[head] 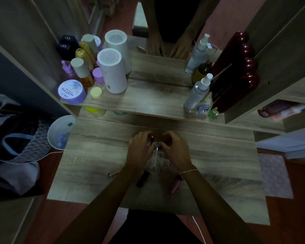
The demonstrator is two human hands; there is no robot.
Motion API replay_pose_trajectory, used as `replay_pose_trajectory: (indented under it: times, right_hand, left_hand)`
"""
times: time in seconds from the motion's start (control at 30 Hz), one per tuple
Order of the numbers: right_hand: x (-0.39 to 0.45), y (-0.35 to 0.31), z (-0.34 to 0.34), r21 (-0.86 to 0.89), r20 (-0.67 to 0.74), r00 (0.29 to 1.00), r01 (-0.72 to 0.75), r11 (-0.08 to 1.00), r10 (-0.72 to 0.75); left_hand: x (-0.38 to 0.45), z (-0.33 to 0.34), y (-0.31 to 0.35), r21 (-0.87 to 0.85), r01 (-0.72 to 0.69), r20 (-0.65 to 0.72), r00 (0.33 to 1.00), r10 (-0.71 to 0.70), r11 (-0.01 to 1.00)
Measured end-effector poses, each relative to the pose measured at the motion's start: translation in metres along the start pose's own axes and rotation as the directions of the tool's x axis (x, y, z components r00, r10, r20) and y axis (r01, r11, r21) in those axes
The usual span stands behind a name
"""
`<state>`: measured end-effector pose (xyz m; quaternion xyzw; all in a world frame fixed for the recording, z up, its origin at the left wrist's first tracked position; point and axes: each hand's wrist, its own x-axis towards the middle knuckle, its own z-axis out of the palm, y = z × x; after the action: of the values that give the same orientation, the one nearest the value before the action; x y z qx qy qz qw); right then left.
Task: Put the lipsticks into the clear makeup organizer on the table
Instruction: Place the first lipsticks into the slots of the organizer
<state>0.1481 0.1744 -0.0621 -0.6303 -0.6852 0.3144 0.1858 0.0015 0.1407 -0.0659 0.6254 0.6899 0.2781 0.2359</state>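
Note:
The clear makeup organizer (157, 160) stands on the middle of the wooden table, partly hidden between my hands. My left hand (141, 148) curls around a small dark red lipstick (151, 137) at the organizer's far left edge. My right hand (175, 148) grips another dark red lipstick (167, 138) at its far right edge. A black lipstick (143, 178) lies on the table under my left wrist. Below my right wrist lies a pink lipstick (176, 184). The light is dim, so the exact grip is hard to see.
A thin metal-tipped item (113, 174) lies left of the black lipstick. The raised shelf (148, 104) behind holds bottles, jars, a white cylinder (113, 71), a spray bottle (198, 91) and a mirror. A white bin (60, 132) stands off the table's left edge.

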Motion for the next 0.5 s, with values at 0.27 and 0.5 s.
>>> replay_pose_trajectory:
  times: [0.27,0.5]
  right_hand:
    - [-0.017,-0.002,-0.019,0.074,-0.068,0.997,0.044,0.996,-0.039]
    - [-0.035,0.000,-0.033,0.063,-0.167,0.984,0.073,0.995,-0.061]
  left_hand:
    - [-0.018,-0.014,-0.004,-0.085,-0.053,0.015,0.998,0.055,0.995]
    - [-0.048,-0.018,-0.004,-0.003,-0.114,-0.089,0.990,0.113,0.994]
